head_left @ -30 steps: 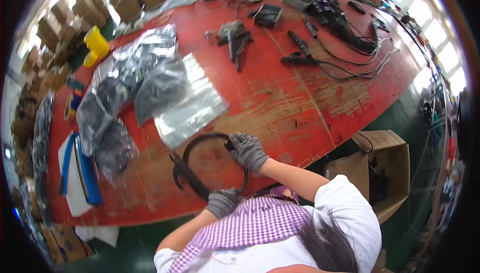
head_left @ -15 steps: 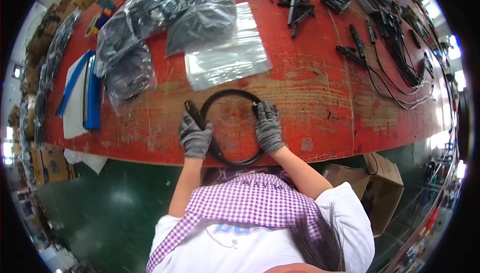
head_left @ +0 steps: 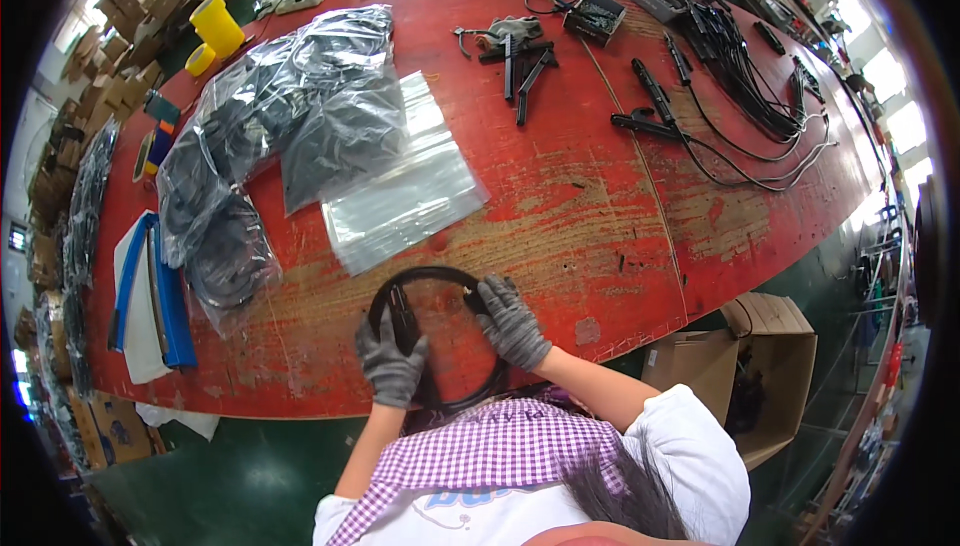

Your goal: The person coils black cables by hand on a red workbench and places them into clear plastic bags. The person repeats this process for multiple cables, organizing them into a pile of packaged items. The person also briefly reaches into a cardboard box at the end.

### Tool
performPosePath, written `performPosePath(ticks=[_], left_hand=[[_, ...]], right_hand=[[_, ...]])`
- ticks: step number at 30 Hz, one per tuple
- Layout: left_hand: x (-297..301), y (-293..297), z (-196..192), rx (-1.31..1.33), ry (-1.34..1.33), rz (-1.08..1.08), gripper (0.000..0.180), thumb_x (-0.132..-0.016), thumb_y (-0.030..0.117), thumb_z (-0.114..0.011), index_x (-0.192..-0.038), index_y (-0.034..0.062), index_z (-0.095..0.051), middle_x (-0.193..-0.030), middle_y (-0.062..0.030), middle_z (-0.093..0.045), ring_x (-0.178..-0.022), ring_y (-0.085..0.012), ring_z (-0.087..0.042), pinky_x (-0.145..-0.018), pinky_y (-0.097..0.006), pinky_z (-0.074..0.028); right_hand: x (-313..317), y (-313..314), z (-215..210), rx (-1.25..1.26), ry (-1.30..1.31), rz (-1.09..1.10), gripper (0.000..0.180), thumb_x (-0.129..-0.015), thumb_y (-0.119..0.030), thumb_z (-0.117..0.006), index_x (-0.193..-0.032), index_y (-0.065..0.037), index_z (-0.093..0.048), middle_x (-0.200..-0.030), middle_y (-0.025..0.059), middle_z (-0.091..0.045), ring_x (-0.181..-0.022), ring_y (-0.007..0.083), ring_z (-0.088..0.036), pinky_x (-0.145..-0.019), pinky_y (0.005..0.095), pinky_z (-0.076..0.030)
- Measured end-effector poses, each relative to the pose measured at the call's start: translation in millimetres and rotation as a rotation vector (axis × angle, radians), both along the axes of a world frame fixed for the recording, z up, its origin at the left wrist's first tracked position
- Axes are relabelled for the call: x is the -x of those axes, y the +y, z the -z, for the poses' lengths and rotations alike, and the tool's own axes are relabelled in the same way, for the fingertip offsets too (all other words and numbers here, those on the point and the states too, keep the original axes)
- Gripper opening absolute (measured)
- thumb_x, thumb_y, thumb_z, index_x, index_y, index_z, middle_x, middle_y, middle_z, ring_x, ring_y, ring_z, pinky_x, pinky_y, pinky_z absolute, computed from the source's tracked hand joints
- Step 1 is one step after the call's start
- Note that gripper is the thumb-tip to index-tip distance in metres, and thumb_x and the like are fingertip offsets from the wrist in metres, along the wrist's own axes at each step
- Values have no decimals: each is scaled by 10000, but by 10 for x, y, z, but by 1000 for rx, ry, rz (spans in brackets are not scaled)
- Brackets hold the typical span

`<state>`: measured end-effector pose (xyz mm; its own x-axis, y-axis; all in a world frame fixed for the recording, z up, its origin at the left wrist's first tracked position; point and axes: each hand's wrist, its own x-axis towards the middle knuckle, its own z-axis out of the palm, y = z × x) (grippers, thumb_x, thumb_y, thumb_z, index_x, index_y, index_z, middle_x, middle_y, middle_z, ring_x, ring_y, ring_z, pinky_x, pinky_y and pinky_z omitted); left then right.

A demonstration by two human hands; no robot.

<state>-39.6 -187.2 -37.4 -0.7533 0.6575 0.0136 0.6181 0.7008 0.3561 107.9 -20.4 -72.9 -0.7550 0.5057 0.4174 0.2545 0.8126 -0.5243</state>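
A thick black cable (head_left: 433, 273) lies coiled in a loop near the table's front edge, between my two hands. My left hand (head_left: 391, 362), in a grey knit glove, is closed round the black handle-like end (head_left: 402, 316) of the cable at the left of the loop. At the right side, my gloved right hand (head_left: 514, 326) grips the loop, its fingers by a short black plug end (head_left: 472, 298) with a small bright tip. My right palm hides part of the loop.
Flat clear plastic bags (head_left: 405, 196) lie beyond the cable, beside bagged black cables (head_left: 345, 136). A blue-edged tool or folder (head_left: 174, 306) lies left. Black clamp-like parts (head_left: 523, 71), an open box of small parts (head_left: 595, 18) and loose black cables (head_left: 725, 46) lie farther right.
The view has tilted, so the table sits lower in the picture. The cable's handle end, formerly at the loop's left outside, now lies within its outline. Both hands keep their hold.
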Motion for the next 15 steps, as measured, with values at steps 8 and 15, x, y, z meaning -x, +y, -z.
performPosePath(ticks=[8, 15], left_hand=[[-59, 9, 26, -114, 55, 22, 825, -590, 339, -716, -1307, 128, -368, -1259, -219, -363, -1154, -382, -362, -984, -453, -301], [-4, -24, 14, -105, 34, 19, 837, -563, 353, -732, -1295, 134, -391, -1239, -206, -388, -1143, -371, -364, -978, -465, -295]], right_hand=[[952, 2519, -345, 6, 160, 537, 336, -822, -244, -571, -1112, -92, -494, -796, 141, -597, -715, 311, -586, -636, 423, -455], [1650, 3618, -451, 118, -457, 650, 507, -798, -360, -516, -1228, -105, -434, -948, 203, -602, -874, 345, -591, -749, 464, -446]])
